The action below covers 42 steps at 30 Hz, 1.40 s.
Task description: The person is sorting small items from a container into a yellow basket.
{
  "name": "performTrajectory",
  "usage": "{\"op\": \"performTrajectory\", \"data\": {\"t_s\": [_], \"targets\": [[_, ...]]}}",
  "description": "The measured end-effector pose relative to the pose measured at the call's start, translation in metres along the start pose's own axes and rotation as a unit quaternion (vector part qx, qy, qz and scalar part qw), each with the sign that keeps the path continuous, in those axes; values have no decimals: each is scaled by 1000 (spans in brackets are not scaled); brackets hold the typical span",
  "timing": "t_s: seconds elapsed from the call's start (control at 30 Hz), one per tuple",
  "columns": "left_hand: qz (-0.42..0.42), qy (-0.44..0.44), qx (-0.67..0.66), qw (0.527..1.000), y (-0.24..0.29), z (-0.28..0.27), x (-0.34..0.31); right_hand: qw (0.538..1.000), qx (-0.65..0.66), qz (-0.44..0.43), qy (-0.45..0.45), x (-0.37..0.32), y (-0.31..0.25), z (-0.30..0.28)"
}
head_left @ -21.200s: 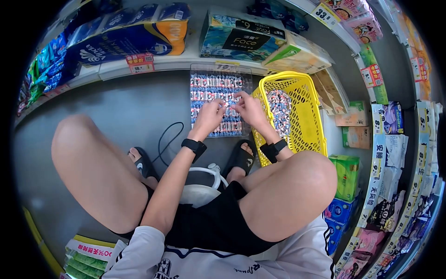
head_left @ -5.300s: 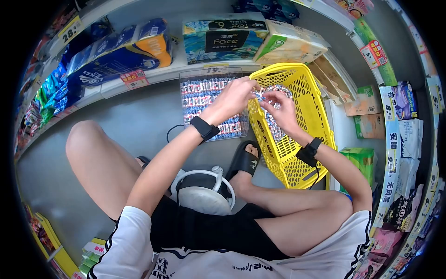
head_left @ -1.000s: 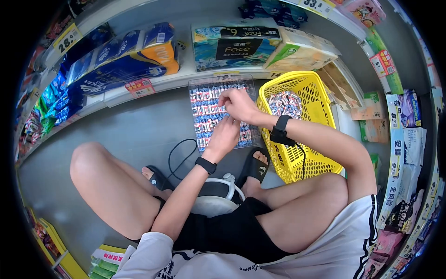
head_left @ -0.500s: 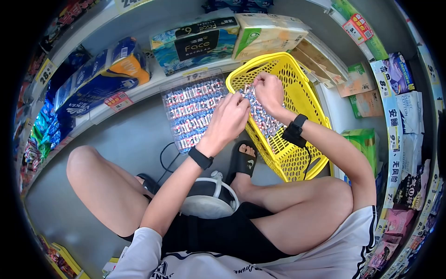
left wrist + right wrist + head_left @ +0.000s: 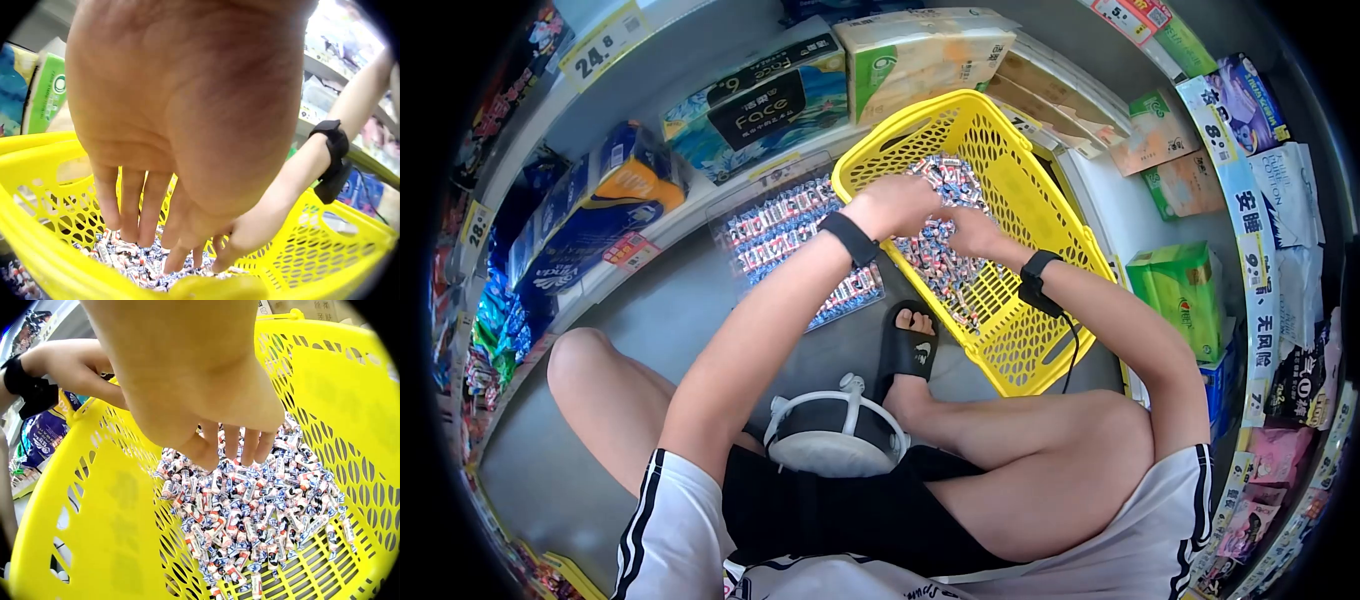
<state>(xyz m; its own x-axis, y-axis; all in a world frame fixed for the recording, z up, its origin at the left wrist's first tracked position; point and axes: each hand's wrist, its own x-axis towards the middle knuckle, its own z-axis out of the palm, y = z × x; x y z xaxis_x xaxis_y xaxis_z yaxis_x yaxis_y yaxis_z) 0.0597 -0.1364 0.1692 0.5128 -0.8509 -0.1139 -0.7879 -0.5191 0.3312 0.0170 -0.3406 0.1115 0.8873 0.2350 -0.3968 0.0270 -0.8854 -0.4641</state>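
Both hands are inside a yellow basket (image 5: 1025, 350), above a heap of small wrapped candies (image 5: 250, 519) in blue, white and red wrappers. My left hand (image 5: 897, 204) reaches over the basket's near-left rim; its fingers (image 5: 128, 206) point down at the heap, fairly straight. Close beside it, my right hand (image 5: 977, 234) has its fingers (image 5: 231, 444) extended down, overlapping the candies in the right wrist view. No candy shows between the fingers of either hand. Left of the basket, a clear tray (image 5: 870, 312) on the floor bears rows of the same candies, partly covered by the left forearm.
Store shelves curve round, with tissue packs (image 5: 765, 100) behind the basket and a green pack (image 5: 1175, 295) at right. A sandalled foot (image 5: 910, 345) and a white round-framed object (image 5: 840, 440) sit between the legs. A cable (image 5: 1072, 350) hangs from the right wrist camera.
The head view has turned right, so tray and basket appear shifted left. The left hand moved from over the tray, past the basket's rim, into the basket; the right hand also went from tray to basket.
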Motion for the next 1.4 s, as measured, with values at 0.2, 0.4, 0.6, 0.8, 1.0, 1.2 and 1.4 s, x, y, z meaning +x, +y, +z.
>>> {"op": "performTrajectory", "data": {"t_s": [0.2, 0.4, 0.6, 0.8, 1.0, 1.2, 1.4], "targets": [[-3, -101, 128, 987, 10, 6, 38, 981, 6, -50, -190, 0, 9, 23], [67, -126, 217, 966, 9, 19, 70, 973, -43, -70, -216, 0, 29, 52], [67, -197, 262, 942, 2, 47, 85, 975, -67, -52, -207, -3, 26, 44], [45, -304, 235, 922, 9, 56, 85, 972, -61, -56, -219, 11, 37, 57], [-21, -355, 233, 905, 13, 68, 91, 963, -72, -37, -257, 12, 30, 59], [-25, -369, 205, 906, 21, 68, 92, 957, -84, -32, -277, 14, 22, 55], [-27, -334, 192, 923, 15, 74, 90, 963, -99, -54, -244, 17, 31, 66]]}}
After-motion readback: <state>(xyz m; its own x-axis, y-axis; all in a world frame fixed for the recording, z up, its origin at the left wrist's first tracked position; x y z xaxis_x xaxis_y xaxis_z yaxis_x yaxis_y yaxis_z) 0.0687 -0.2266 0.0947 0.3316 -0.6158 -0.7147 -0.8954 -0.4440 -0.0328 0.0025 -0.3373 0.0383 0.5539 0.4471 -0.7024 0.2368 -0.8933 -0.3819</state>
